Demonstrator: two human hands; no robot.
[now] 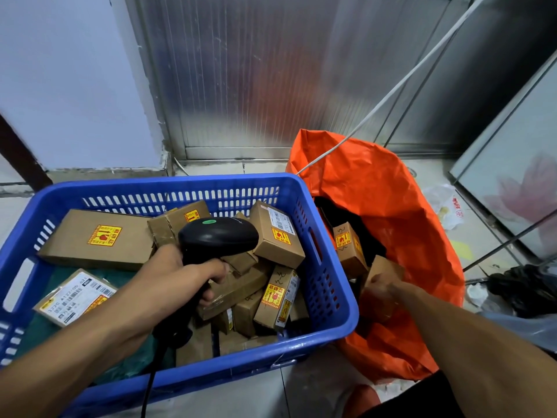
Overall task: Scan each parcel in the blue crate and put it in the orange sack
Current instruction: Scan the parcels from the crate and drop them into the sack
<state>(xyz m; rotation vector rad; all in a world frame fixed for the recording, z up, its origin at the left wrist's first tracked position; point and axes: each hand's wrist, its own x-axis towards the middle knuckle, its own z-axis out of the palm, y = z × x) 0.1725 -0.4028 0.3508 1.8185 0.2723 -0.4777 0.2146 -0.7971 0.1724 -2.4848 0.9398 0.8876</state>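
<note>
Left grip (pixel 184 267): curled round black scanner (pixel 217 236) over blue crate (pixel 328 285) of cardboard parcels | right grip (pixel 381 289): held small brown parcel (pixel 384 267) inside orange sack (pixel 391 188) mouth, just beside crate.

The blue crate (pixel 328 285) is smooth moulded plastic, slotted. The boxes (pixel 277 233) inside are matt brown cardboard with glossy stickers. At three o'clock, the orange sack (pixel 391 206) is crinkled, shiny woven plastic. The scanner (pixel 218 235) is semi-gloss black plastic.
</note>
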